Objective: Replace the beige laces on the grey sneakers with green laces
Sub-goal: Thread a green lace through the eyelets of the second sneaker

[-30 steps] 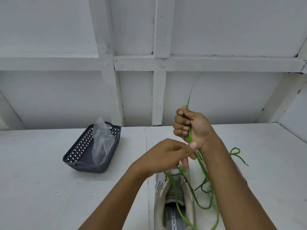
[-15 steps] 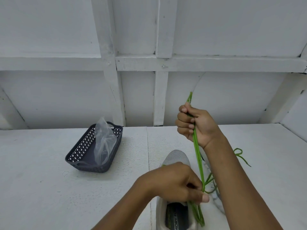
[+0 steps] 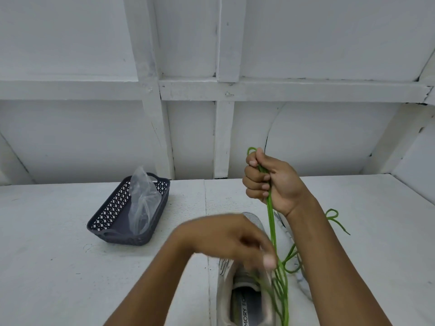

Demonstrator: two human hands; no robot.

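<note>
White table: grey sneaker at near edge, between both forearms.
Right hand: raised fist, clenched around green lace, strands taut below.
Left hand: blurred over sneaker; grip unclear.

Worktop: matt white paint, faintly grainy. Basket: dark perforated plastic, dull. Bag inside the basket: clear thin film, shiny, creased. Sneaker right of the basket: grey mesh cloth. Laces: green matt cord.
</note>
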